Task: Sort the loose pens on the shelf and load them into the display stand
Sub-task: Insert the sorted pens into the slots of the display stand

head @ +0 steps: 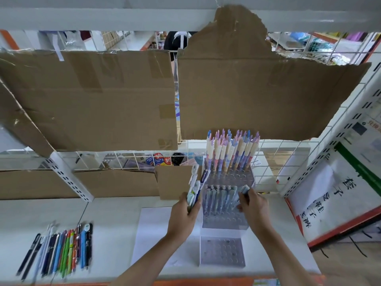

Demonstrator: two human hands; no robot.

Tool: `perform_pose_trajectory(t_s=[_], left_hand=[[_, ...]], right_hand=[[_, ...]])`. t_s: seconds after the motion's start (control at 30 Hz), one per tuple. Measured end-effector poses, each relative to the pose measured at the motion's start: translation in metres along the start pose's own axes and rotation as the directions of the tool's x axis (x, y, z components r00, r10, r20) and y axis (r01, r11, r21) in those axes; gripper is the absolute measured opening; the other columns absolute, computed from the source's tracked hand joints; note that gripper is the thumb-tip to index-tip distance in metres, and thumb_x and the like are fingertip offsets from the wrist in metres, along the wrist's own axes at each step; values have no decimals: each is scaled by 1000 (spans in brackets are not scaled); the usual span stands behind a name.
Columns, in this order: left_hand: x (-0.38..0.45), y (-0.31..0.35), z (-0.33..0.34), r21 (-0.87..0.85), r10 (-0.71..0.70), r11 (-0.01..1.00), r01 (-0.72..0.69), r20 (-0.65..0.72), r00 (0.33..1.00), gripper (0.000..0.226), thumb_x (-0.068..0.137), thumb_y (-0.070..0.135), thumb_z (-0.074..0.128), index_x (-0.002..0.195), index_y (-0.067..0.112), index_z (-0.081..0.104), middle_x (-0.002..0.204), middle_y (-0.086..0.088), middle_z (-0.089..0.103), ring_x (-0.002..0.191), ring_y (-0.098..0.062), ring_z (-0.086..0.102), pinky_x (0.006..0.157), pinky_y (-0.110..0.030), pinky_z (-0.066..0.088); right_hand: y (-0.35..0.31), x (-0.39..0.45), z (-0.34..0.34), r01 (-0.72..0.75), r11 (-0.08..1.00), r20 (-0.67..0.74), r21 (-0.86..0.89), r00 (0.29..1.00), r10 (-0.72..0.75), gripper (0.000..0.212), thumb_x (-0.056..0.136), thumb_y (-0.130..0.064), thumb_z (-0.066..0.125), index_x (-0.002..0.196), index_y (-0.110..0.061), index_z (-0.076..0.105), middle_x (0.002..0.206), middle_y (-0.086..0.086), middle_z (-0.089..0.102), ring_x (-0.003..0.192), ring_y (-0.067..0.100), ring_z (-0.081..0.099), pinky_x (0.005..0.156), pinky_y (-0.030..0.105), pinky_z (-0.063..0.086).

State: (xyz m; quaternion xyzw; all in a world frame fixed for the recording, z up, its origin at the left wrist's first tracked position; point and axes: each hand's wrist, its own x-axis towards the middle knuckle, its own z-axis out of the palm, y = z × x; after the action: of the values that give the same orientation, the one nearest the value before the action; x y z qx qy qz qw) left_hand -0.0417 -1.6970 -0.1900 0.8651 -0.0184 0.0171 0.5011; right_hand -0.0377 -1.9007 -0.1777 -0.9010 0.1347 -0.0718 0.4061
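Both forearms reach up from the near edge toward the clear display stand (pixel 227 203), which sits on the white shelf (pixel 111 223) right of centre. The left hand (pixel 185 211) is curled round a small bundle of pens (pixel 194 187), gripping their lower ends so the tops fan upward just beside the stand's left wall. The right hand (pixel 252 205) pinches a single pale pen (pixel 244 191) between thumb and fingertips at the right end of the stand's middle row, where other pens already stand in their holes. The hands are apart, one on each side of the stand.

The stand's far tier holds a dense cluster of pastel pens (pixel 232 150) standing upright. The near tiers show rows of open holes.

At the near left of the shelf, well apart from the hands, a row of loose pens (pixel 59 252) lies side by side. A sheet of white paper (pixel 152 234) lies under the left forearm, its right edge meeting the stand.

Behind the stand, cardboard sheets (pixel 92 100) hang against a wire grid (pixel 274 159). A slotted upright (pixel 334 147) rises at the right, and a poster (pixel 338 199) with large characters leans beyond it.
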Motion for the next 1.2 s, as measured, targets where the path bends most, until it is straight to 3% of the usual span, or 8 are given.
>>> perform_pose_trajectory(t_s=[0.17,0.37,0.5,0.67,0.77,0.9,1.03,1.2], left_hand=[[-2,2,0,21,2,1000,-2,-7,1000,26,92,40,53,97,15,53,76,-10,68,60,-22,61,55,-42,47],[-3,1,0,-25,26,999,-26,4,1000,54,79,66,41,100,18,53,78,-8,68,73,-22,67,62,-46,52],[-1,-2,3,-41,39,998,-38,12,999,55,79,68,40,101,19,52,77,-9,67,72,-23,67,60,-48,52],[1,-4,5,-59,37,998,-35,26,999,53,79,70,41,102,23,51,82,-9,69,76,-23,68,65,-47,54],[2,-1,4,-81,29,996,-26,37,999,46,82,66,44,103,27,52,77,-8,67,68,-22,66,61,-42,54],[-1,14,3,-145,75,988,-56,130,989,18,92,42,51,91,24,53,53,-7,46,44,-16,40,46,-31,31],[-8,33,6,-266,99,964,-31,247,964,22,96,22,52,74,19,52,46,4,50,38,-11,43,42,-24,35],[-11,39,4,-295,71,955,1,231,970,17,95,24,53,79,18,54,54,3,61,41,-12,55,44,-22,43]], right_hand=[[16,4,22,-121,993,74,2,990,121,24,93,-6,51,71,-12,42,68,14,57,67,36,63,64,45,52],[31,12,40,-227,972,72,55,972,223,33,92,-13,51,62,-17,38,62,15,55,67,40,62,61,47,51],[29,14,36,-213,977,82,35,974,209,29,92,-15,56,67,-15,43,65,13,55,69,37,63,62,44,51],[28,3,24,-73,993,64,-98,995,79,15,90,-15,61,94,-3,54,85,18,67,74,36,64,61,37,49],[15,-9,10,-36,995,-14,-93,999,35,10,90,-11,60,89,-4,53,75,16,66,68,33,63,58,35,46],[-25,-19,1,-23,987,102,160,995,6,11,92,-10,56,85,-11,65,61,2,61,46,9,55,49,23,44],[-58,-19,-5,-178,852,300,492,954,26,18,96,-11,52,85,-2,63,56,-1,54,46,12,40,42,20,31],[-58,-16,-12,-123,896,290,427,957,-7,24,95,-13,53,73,-6,58,54,0,56,45,13,47,44,24,38]])
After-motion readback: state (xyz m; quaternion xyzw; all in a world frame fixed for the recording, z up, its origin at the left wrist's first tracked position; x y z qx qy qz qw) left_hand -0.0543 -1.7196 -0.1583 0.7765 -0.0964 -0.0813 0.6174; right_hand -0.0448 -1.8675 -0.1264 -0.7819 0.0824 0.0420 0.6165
